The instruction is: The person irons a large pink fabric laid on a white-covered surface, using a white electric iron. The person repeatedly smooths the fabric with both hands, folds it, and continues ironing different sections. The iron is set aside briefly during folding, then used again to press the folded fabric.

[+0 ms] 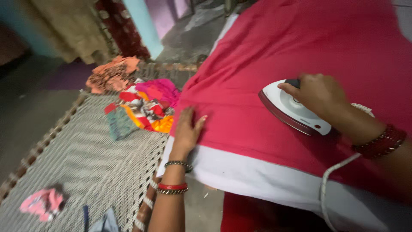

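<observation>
Right hand [319,96] wraps its fingers around the handle of the iron [294,109], pressing it flat on the red cloth [274,56]. Left hand [186,129] lies open-palmed left of the iron at the cloth's edge, pinning it taut, grasping nothing. White cord [332,180] trails below the iron.

Single head-worn view, angled down, close over the ironing surface [257,176]

**Packages, labels, signs, screens**

None can be made out in this view. No package, sign or screen shows. The white-and-maroon electric iron [294,108] on the red cloth carries a small dark mark on its white shell, too blurred to call a label.
</observation>
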